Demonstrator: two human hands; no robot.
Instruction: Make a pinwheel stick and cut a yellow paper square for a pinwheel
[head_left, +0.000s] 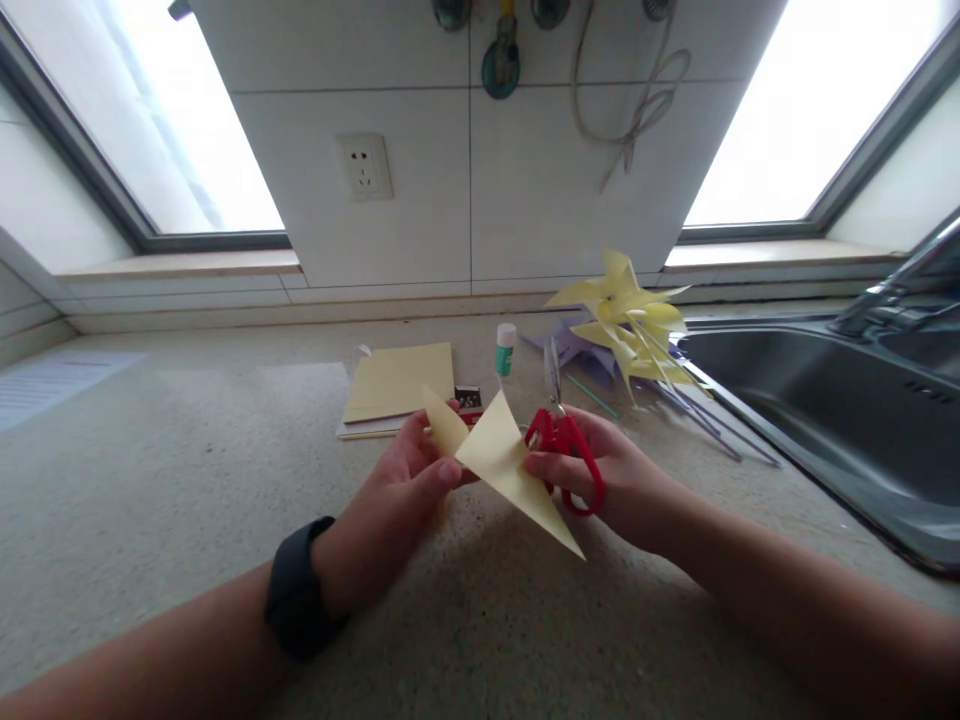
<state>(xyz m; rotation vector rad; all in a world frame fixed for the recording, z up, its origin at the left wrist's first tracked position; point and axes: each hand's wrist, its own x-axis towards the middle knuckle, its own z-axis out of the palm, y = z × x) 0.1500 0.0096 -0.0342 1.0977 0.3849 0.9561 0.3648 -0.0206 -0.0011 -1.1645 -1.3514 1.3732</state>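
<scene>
A folded piece of pale yellow paper is held up over the counter between my two hands. My left hand pinches its left part between thumb and fingers. In my right hand are red-handled scissors, blades pointing up and away from the paper. The right thumb also presses on the paper's right side. Just beyond my hands lie a stack of yellow paper and a small box of pins, partly hidden by the left fingers. A glue stick stands upright behind the paper.
Yellow paper pinwheels on sticks lie at the back right, over purple paper. A green stick is beside them. The metal sink borders the counter on the right. A printed sheet lies far left.
</scene>
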